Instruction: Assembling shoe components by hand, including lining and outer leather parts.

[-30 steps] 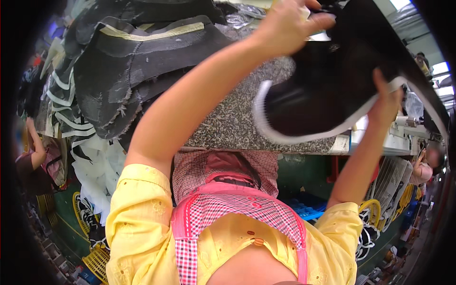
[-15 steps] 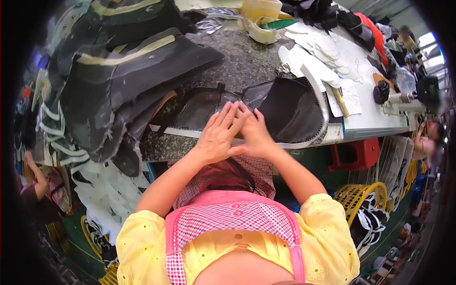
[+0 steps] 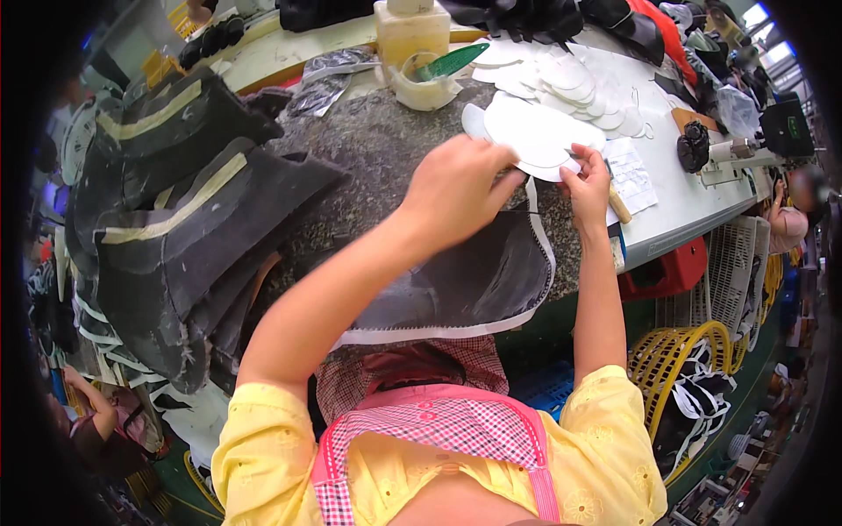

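Over a pile of white rounded flat pieces (image 3: 535, 123), both my hands work at the near edge. My right hand (image 3: 589, 182) pinches the rim of a white piece between thumb and fingers. My left hand (image 3: 460, 188), fingers bent and slightly blurred, closes on the same piece's left edge; its exact grip is partly hidden. Below my left forearm lies a black boot upper (image 3: 465, 285), spread flat on the dark speckled slab, with white tape and a toothed strip along its rim. The forearm hides part of it.
Black boot uppers (image 3: 184, 210) with pale strips are heaped at the left. A yellowish glue container (image 3: 412, 44) stands at the back, with a green-handled brush (image 3: 452, 63) across the tub before it. A wooden handle (image 3: 618, 206) and paper (image 3: 633, 175) lie at the right.
My hands have left the black upper, where they lay together, and moved up and right to the white pieces. Fingers now close on one. The view has shifted as well.
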{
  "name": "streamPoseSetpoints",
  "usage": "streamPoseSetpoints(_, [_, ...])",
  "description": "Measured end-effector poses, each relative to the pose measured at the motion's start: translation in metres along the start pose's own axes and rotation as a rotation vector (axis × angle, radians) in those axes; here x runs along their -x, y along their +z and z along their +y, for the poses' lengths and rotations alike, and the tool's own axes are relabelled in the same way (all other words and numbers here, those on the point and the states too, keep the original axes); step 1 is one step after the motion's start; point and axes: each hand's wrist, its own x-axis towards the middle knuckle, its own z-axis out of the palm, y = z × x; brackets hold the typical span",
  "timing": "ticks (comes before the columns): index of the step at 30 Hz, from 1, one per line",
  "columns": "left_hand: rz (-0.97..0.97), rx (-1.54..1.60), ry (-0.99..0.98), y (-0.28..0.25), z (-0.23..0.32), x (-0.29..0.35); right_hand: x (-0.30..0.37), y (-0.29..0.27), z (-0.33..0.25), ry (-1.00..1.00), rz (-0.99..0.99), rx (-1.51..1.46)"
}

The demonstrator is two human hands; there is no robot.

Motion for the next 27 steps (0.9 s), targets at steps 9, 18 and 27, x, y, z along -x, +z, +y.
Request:
streamPoseSetpoints(9, [-0.205,0.027,0.039,0.095,-0.04,-0.092,-0.002,0.005,-0.009,-0.205,0.03,-0.532])
streamPoseSetpoints(18, [0.533,-0.174,-0.218,0.029,-0.087,-0.102,0.018,-0.007,0.026,-0.022,0.258,-0.49])
streamPoseSetpoints(27, [0.284,0.457,-0.199,-0.09,0.03,0.038,0.048,-0.042,-0.02,-0.356,0.205,0.201])
